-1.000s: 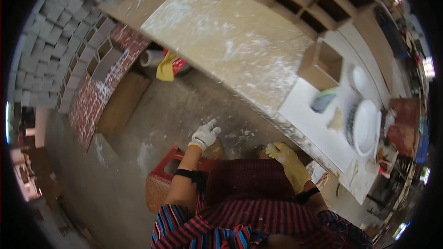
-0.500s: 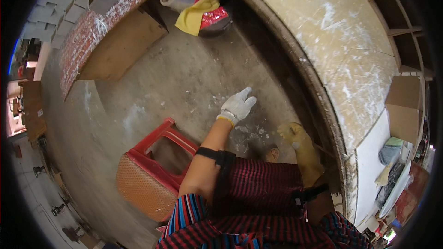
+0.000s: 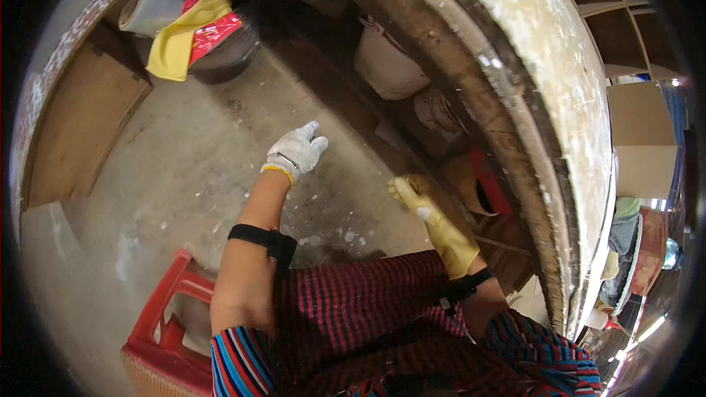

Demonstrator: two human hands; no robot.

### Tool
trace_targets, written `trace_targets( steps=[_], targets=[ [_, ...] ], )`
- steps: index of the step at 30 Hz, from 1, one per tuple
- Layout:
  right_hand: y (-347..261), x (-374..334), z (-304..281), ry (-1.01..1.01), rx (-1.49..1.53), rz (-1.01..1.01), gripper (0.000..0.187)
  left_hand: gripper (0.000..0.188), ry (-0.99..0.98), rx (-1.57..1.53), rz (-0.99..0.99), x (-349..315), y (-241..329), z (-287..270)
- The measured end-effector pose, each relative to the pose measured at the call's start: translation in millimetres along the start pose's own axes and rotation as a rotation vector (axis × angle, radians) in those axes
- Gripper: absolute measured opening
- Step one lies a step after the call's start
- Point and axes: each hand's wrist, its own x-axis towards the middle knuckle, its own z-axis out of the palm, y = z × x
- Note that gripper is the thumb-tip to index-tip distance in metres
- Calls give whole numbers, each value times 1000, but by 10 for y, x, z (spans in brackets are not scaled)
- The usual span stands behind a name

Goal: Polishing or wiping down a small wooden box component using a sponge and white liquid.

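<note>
Our white-gloved left hand (image 3: 296,151): extended forward, thumb apart from fingers | our yellow-gloved right hand (image 3: 422,204): nearer our body, fingers loosely bent | our left forearm (image 3: 259,213), right forearm (image 3: 486,290): angled inward

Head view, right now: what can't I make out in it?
All in the head view:
Left hand: palm hidden by the back of the hand.
Right hand: inside of its grip hidden by its own gloved fingers.
Red stool: cut off by the lower edge.
White bucket: contents hidden by the table.
Dark round object: partly covered by a red package.
</note>
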Motion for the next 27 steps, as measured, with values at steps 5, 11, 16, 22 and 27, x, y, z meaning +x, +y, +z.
trace_targets(
  steps=[5, 11, 16, 22, 27],
  targets=[
    [302, 428, -310, 143, -172, -45, 36, 55, -7, 107, 145, 467, 75, 98],
    [606, 816, -740, 314, -403, -118, 36, 57, -48, 128, 227, 870, -47, 242],
    [728, 1067, -1124, 437, -668, -179, 37, 56, -34, 285, 262, 1061, 51, 247],
    [824, 1000, -1632, 575, -1036, -219, 37, 61, -91, 305, 328, 1242, 90, 493],
    [847, 1051, -1810, 629, -1262, -266, 38, 64, -204, 523, 513, 1498, -99, 611]
  ],
)
